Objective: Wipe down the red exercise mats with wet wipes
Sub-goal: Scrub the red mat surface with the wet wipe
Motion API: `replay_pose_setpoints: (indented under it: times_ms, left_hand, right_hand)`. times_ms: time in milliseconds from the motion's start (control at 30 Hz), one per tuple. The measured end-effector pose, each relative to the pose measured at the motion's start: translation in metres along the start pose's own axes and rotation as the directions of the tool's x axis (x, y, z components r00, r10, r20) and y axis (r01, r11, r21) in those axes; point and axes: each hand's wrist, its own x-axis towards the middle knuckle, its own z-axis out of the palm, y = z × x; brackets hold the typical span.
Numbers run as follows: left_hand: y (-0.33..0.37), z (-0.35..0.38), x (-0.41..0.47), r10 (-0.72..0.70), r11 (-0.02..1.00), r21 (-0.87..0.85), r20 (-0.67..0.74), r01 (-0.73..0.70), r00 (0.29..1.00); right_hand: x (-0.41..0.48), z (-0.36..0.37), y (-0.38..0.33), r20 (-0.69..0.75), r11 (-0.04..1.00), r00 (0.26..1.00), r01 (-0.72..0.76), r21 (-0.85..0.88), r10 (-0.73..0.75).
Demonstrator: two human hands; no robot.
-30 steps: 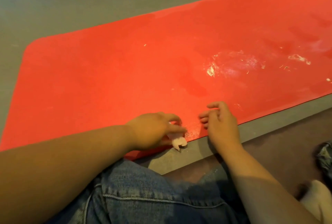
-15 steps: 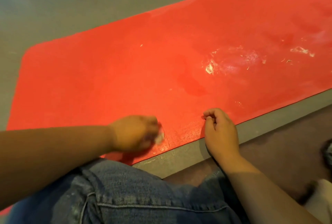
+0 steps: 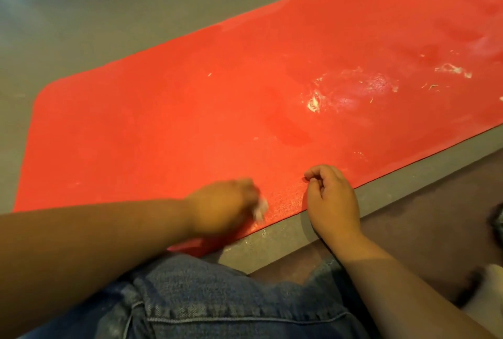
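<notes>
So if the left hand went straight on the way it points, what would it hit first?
Probably the right hand, at the near edge of the mat; only bare mat lies between.

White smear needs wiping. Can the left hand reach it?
Probably yes: the left hand grips the wet wipe at the near edge; only bare red mat lies before the white smear.

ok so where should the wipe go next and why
Probably slide it right and away, toward the white smears: the left hand grips the wipe at the near edge of the mat, where the surface looks clean, while that residue lies farther along.
</notes>
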Motion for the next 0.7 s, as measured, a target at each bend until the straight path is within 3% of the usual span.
replay_pose_setpoints:
  times_ms: [67, 100, 133, 167, 233, 300, 333, 367, 433, 500, 600, 633, 700]
  left_hand:
    - [0.014, -0.004, -0.013, 0.344, 0.935, 0.018, 0.189, -0.354, 0.920]
    - [0.006, -0.009, -0.008, 0.411, 0.900, 0.059, 0.211, -0.431, 0.887]
    - [-0.005, -0.014, 0.000, 0.395, 0.900, 0.114, 0.195, -0.421, 0.898]
    - [-0.019, -0.021, 0.007, 0.289, 0.938, 0.156, 0.142, -0.309, 0.947]
    - [-0.055, -0.033, 0.022, -0.085, 0.979, 0.180, -0.071, 0.096, 0.994]
    - [-0.079, -0.038, 0.033, -0.459, 0.869, 0.083, -0.234, 0.488, 0.857]
    - [-0.077, -0.036, 0.037, -0.537, 0.817, 0.061, -0.284, 0.574, 0.794]
    - [-0.064, -0.031, 0.040, -0.534, 0.811, 0.078, -0.303, 0.579, 0.789]
    - [-0.028, -0.018, 0.036, -0.365, 0.913, 0.091, -0.257, 0.398, 0.895]
    - [0.009, -0.010, 0.019, -0.079, 0.996, 0.022, -0.104, 0.082, 0.991]
    - [0.005, -0.017, 0.010, 0.227, 0.969, 0.069, 0.123, -0.237, 0.966]
    - [-0.006, -0.023, 0.017, 0.221, 0.966, 0.107, 0.127, -0.235, 0.967]
    - [-0.032, -0.037, 0.038, -0.001, 0.991, 0.134, -0.001, 0.001, 1.000]
  right_hand:
    - [0.000, 0.000, -0.003, 0.007, 1.000, 1.000, 0.014, -0.006, -0.014]
    - [-0.001, -0.002, 0.001, -0.005, 1.000, 1.000, -0.001, -0.008, 0.001]
    - [-0.001, -0.003, 0.003, -0.017, 1.000, 1.000, -0.014, -0.006, 0.014]
    - [-0.001, -0.003, 0.002, -0.014, 1.000, 1.000, -0.009, -0.002, 0.009]
    - [-0.002, -0.002, 0.000, 0.001, 1.000, 1.000, -0.001, 0.006, 0.001]
    - [-0.001, -0.002, -0.001, 0.003, 1.000, 1.000, 0.006, 0.013, -0.006]
    - [-0.001, -0.001, -0.001, 0.001, 1.000, 1.000, 0.008, 0.012, -0.008]
    - [0.000, 0.000, -0.002, -0.001, 1.000, 1.000, 0.006, 0.011, -0.006]
    - [0.000, 0.001, -0.001, -0.017, 1.000, 1.000, -0.001, 0.014, 0.001]
    - [-0.001, 0.000, -0.002, -0.024, 1.000, 1.000, 0.000, 0.011, 0.001]
    - [-0.001, -0.001, -0.001, -0.012, 1.000, 1.000, 0.002, 0.012, -0.002]
    - [-0.001, -0.002, -0.001, -0.006, 1.000, 1.000, 0.003, 0.017, -0.003]
    - [-0.001, -0.003, -0.001, 0.004, 1.000, 1.000, -0.001, 0.023, 0.000]
